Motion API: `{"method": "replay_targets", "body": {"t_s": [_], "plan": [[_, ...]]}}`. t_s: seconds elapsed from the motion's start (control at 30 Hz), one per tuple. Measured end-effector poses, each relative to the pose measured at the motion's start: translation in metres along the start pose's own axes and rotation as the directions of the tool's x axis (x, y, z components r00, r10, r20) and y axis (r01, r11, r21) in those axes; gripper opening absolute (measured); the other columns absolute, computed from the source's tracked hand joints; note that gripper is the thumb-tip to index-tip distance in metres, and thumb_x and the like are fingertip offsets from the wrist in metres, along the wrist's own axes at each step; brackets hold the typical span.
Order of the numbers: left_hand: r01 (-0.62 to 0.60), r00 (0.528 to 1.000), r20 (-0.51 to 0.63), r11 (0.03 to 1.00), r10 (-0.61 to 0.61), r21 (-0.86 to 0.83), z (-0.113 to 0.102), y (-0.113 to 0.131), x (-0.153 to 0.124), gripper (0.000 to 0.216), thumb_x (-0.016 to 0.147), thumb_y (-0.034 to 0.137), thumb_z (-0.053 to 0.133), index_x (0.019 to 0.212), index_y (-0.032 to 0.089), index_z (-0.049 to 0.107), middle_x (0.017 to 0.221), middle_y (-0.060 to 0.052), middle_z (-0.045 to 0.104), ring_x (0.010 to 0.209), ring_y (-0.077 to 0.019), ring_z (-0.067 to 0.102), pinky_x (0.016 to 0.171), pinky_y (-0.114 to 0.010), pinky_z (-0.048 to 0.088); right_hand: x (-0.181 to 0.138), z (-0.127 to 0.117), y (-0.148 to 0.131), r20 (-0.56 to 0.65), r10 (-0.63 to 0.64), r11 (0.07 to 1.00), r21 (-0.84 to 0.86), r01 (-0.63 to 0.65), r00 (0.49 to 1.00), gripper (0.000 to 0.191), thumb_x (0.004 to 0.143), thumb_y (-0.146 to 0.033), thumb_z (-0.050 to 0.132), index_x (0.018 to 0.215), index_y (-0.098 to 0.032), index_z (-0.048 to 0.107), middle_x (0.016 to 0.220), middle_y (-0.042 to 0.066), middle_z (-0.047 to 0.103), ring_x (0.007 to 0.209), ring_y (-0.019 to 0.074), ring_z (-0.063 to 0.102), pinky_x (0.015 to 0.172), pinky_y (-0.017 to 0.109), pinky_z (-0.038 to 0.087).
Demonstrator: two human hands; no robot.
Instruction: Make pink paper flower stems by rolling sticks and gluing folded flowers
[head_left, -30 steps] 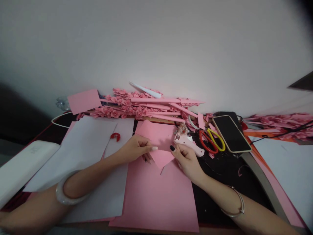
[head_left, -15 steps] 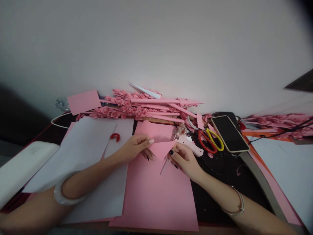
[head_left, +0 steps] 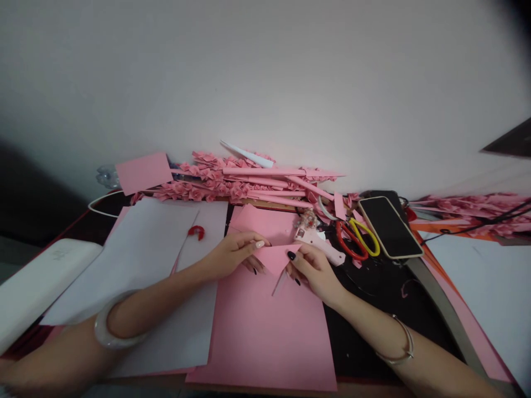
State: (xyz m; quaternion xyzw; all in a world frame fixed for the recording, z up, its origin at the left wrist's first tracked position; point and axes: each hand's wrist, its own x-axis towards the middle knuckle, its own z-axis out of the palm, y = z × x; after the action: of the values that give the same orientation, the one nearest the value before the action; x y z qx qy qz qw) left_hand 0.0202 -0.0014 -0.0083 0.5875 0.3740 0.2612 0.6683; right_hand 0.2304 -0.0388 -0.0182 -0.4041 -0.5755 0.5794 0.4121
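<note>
My left hand (head_left: 232, 254) and my right hand (head_left: 312, 270) both pinch a small folded pink paper piece (head_left: 274, 257), held just above a large pink sheet (head_left: 265, 331) on the table. The piece forms a triangle with its point down. My left thumb and fingers close on its left corner, my right on its right corner. A bangle circles my left wrist and a thin bracelet my right.
White sheets (head_left: 153, 249) lie to the left, with a small red object (head_left: 196, 230) on them. A white glue gun (head_left: 321, 244), red and yellow scissors (head_left: 359, 236) and a phone (head_left: 390, 225) lie to the right. Pink paper rolls and folded flowers (head_left: 249, 179) line the wall. A white case (head_left: 37, 284) sits far left.
The pink piece has been folded smaller, into a narrower triangle. Both hands have moved closer together on it.
</note>
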Motion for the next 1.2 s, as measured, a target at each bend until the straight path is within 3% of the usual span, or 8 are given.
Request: {"method": "replay_targets", "body": {"t_s": [0.13, 0.27, 0.33, 0.47, 0.67, 0.8, 1.0, 1.2], "plan": [[-0.052, 0.998, 0.027, 0.996, 0.050, 0.075, 0.001, 0.000, -0.002, 0.038, 0.088, 0.043, 0.045, 0.113, 0.015, 0.052, 0.083, -0.009, 0.070, 0.066, -0.0179, 0.069, 0.061, -0.028, 0.055, 0.000, -0.001, 0.001, -0.029, 0.008, 1.000, -0.028, -0.009, 1.000, 0.030, 0.088, -0.035, 0.048, 0.064, -0.017, 0.048, 0.049, -0.004, 0.048, 0.039, 0.0060, 0.035, 0.039, 0.020, 0.024], [-0.284, 0.953, 0.015, 0.882, 0.301, 0.377, 0.000, -0.002, -0.004, 0.051, 0.070, 0.035, 0.070, 0.117, 0.021, 0.055, 0.126, -0.010, 0.055, 0.087, -0.0180, 0.065, 0.074, -0.027, 0.053, 0.001, 0.000, -0.001, -0.049, 0.012, 0.999, -0.037, -0.013, 0.999, 0.034, 0.089, -0.036, 0.046, 0.061, -0.018, 0.044, 0.046, -0.005, 0.048, 0.038, 0.0059, 0.035, 0.039, 0.020, 0.024], [-0.329, 0.930, 0.033, 0.789, 0.367, 0.519, 0.000, -0.004, -0.005, 0.048, 0.070, 0.033, 0.072, 0.114, 0.020, 0.058, 0.117, -0.007, 0.062, 0.092, -0.0186, 0.062, 0.075, -0.025, 0.050, 0.001, 0.001, -0.002, -0.041, 0.018, 0.999, -0.042, -0.020, 0.999, 0.034, 0.089, -0.035, 0.047, 0.060, -0.018, 0.044, 0.046, -0.004, 0.049, 0.038, 0.0058, 0.035, 0.039, 0.020, 0.024], [-0.337, 0.920, 0.089, 0.654, 0.382, 0.678, 0.000, -0.008, -0.005, 0.043, 0.074, 0.038, 0.067, 0.113, 0.020, 0.060, 0.082, -0.001, 0.068, 0.070, -0.0131, 0.059, 0.067, -0.021, 0.046, 0.001, 0.001, -0.001, -0.038, 0.037, 0.998, -0.048, -0.039, 0.999, 0.034, 0.089, -0.034, 0.047, 0.060, -0.018, 0.045, 0.045, -0.004, 0.051, 0.036, 0.0054, 0.036, 0.038, 0.019, 0.025], [-0.412, 0.876, 0.172, 0.511, 0.451, 0.755, -0.002, -0.013, -0.005, 0.055, 0.074, 0.045, 0.066, 0.122, 0.021, 0.054, 0.075, 0.000, 0.065, 0.059, -0.0111, 0.053, 0.059, -0.020, 0.042, 0.001, 0.000, -0.001, -0.050, 0.046, 0.998, -0.039, -0.048, 0.998, 0.035, 0.089, -0.034, 0.047, 0.058, -0.018, 0.043, 0.044, -0.004, 0.051, 0.035, 0.0051, 0.036, 0.037, 0.018, 0.025], [-0.355, 0.908, 0.088, 0.640, 0.411, 0.681, 0.001, -0.011, -0.006, 0.046, 0.074, 0.034, 0.068, 0.117, 0.021, 0.059, 0.079, -0.001, 0.068, 0.059, -0.0100, 0.054, 0.058, -0.019, 0.044, 0.001, 0.000, 0.001, -0.045, 0.038, 0.999, -0.012, -0.039, 0.998, 0.031, 0.088, -0.039, 0.048, 0.065, -0.018, 0.047, 0.048, -0.005, 0.050, 0.037, 0.0056, 0.038, 0.038, 0.018, 0.028], [-0.196, 0.979, 0.002, 0.940, 0.203, 0.281, 0.006, -0.001, -0.007, 0.037, 0.078, 0.026, 0.060, 0.114, 0.015, 0.060, 0.087, -0.005, 0.070, 0.061, -0.0109, 0.063, 0.058, -0.021, 0.052, 0.002, -0.002, 0.004, 0.019, 0.002, 0.997, 0.077, -0.003, 1.000, 0.023, 0.079, -0.038, 0.062, 0.084, -0.018, 0.054, 0.053, -0.007, 0.047, 0.040, 0.0061, 0.041, 0.038, 0.017, 0.033], [-0.249, 0.963, -0.003, 0.889, 0.271, 0.385, 0.005, -0.001, -0.004, 0.026, 0.085, 0.026, 0.051, 0.106, 0.017, 0.064, 0.091, -0.004, 0.069, 0.082, -0.0145, 0.064, 0.075, -0.025, 0.052, 0.003, 0.000, 0.000, 0.036, 0.059, 0.991, 0.114, -0.062, 0.998, 0.025, 0.073, -0.031, 0.069, 0.089, -0.017, 0.056, 0.061, -0.006, 0.055, 0.039, 0.0048, 0.045, 0.041, 0.019, 0.040]]}}
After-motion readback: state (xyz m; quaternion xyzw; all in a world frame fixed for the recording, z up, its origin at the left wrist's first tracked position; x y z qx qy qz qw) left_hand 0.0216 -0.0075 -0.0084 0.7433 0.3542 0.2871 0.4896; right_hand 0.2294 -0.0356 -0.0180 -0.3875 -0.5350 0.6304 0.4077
